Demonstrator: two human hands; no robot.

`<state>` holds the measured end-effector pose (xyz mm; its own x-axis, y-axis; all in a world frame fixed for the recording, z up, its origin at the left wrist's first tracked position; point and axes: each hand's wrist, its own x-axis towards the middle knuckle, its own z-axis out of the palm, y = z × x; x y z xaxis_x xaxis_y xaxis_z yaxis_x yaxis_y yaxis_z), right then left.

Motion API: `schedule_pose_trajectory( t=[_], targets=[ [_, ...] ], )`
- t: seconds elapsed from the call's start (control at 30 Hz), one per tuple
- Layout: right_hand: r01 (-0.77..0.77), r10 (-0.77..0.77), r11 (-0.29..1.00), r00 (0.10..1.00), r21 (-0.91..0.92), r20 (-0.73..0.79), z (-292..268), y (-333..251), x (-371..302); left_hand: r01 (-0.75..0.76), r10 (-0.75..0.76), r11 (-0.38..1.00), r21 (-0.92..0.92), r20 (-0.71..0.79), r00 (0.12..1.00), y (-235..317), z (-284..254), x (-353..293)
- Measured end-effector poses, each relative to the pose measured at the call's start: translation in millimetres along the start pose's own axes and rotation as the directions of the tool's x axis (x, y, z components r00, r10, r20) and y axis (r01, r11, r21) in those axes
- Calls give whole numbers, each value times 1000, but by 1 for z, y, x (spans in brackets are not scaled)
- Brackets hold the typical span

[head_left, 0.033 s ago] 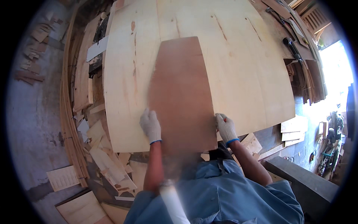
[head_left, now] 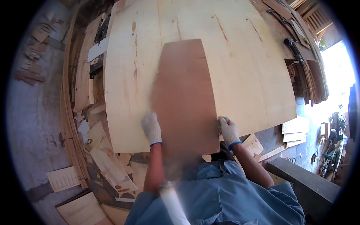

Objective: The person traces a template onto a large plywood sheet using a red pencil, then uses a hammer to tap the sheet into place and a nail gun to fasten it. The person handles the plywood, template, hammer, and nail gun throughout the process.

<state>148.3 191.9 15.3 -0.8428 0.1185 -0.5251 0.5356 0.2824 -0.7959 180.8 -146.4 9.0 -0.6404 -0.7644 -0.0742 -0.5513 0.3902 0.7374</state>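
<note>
A reddish-brown wooden board [head_left: 183,93], narrower at its far end, lies over a large pale plywood sheet [head_left: 255,82]. Its near end hangs past the sheet's front edge, where a smear blurs the picture. My left hand [head_left: 151,128], in a white knit glove with a blue cuff, grips the board's left edge with curled fingers. On the opposite edge my right hand [head_left: 228,130], gloved alike, is closed with its fingertips against the board. A tiny red spot shows at the right fingers; what it is I cannot make out.
Wood offcuts [head_left: 112,170] litter the floor at the lower left, beside long thin strips [head_left: 71,142]. A dark handled tool [head_left: 294,49] lies at the far right. Pale boards [head_left: 295,129] are stacked right of the sheet, and a grey beam [head_left: 303,182] runs at the lower right.
The brown board has shifted slightly toward me and to the right. Both hands have moved along with it, staying at its edges.
</note>
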Motion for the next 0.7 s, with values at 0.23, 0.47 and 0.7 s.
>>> schedule_pose_trajectory(
  t=[0.23,0.47,0.7],
  targets=[
    [316,-301,873,948,-370,99,-98,171,-1,214,-130,950,-226,335,933,9,7,-72],
    [350,-432,736,902,-579,-3,-177,103,-12,224,23,821,-525,423,906,71,71,-125],
    [218,-204,976,894,-12,-400,-278,111,49,266,75,730,-630,460,885,199,180,-192]
  ],
)
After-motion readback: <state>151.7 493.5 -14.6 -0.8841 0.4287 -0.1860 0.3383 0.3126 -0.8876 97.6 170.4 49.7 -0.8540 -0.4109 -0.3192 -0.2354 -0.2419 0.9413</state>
